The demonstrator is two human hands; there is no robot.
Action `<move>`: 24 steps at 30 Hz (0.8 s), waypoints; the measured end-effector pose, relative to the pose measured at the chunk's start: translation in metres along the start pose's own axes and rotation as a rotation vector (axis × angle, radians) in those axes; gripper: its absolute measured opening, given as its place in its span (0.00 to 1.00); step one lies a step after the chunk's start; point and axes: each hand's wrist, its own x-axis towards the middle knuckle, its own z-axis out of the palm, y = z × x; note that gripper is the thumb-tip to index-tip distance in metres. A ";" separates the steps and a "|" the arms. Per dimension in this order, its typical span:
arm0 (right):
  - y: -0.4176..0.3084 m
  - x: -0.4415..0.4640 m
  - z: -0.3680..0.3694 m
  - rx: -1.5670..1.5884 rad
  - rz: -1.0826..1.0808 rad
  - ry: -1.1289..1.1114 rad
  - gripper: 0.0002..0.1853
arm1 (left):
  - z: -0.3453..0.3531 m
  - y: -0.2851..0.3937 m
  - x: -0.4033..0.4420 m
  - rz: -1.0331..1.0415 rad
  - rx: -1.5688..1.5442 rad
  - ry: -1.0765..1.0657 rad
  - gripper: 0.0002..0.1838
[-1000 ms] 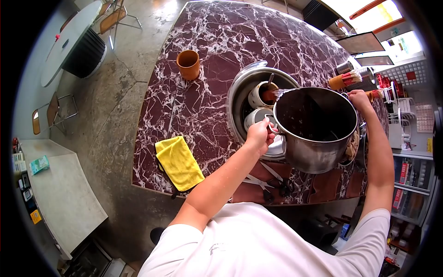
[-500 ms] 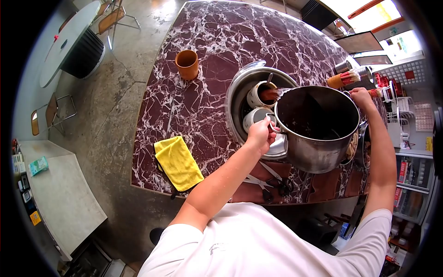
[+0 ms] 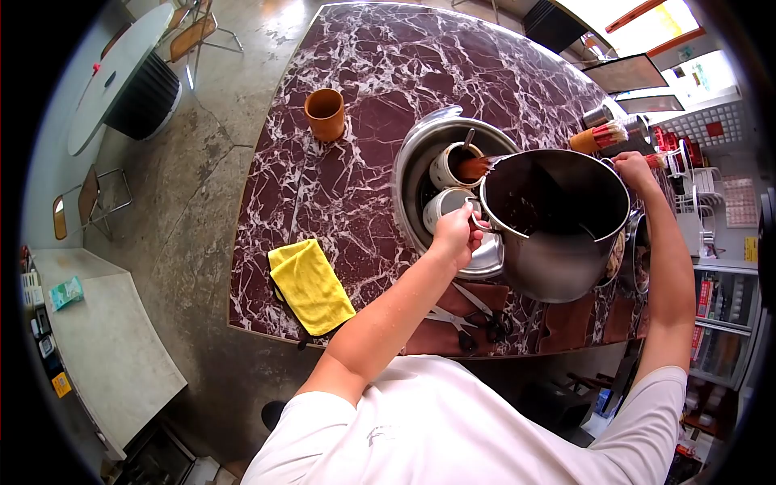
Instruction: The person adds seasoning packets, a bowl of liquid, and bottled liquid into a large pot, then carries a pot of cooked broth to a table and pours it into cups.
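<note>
A large steel pot (image 3: 558,267) is tilted away from me, its dark inside showing. My left hand (image 3: 457,234) grips the handle on its left side, and my right hand (image 3: 636,171) grips the one on its right side. Reddish-brown liquid (image 3: 477,167) runs off the pot's far left rim toward a container (image 3: 444,171) with a utensil standing in it. That container sits in a wide metal basin (image 3: 411,194), beside a second, pale round container (image 3: 444,204). What lies under the pot is partly hidden.
A brown cup (image 3: 325,115) stands on the marbled table (image 3: 372,65). Near the front edge lie a yellow cloth (image 3: 311,287) and scissors (image 3: 453,318). At the right are a holder with red-tipped sticks (image 3: 594,138) and metal cans (image 3: 638,133).
The pot is still held by both handles and liquid keeps running from its rim. The whole view has shifted slightly, with little other visible movement.
</note>
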 end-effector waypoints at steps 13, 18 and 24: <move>0.008 -0.022 0.009 0.014 -0.011 0.055 0.14 | -0.005 -0.003 0.001 0.081 0.087 -0.031 0.16; 0.026 -0.031 0.022 0.081 -0.059 0.087 0.15 | -0.011 -0.012 -0.009 0.151 0.154 -0.007 0.16; 0.008 -0.045 0.024 0.121 -0.054 0.050 0.14 | -0.020 -0.028 -0.025 0.147 0.129 0.020 0.15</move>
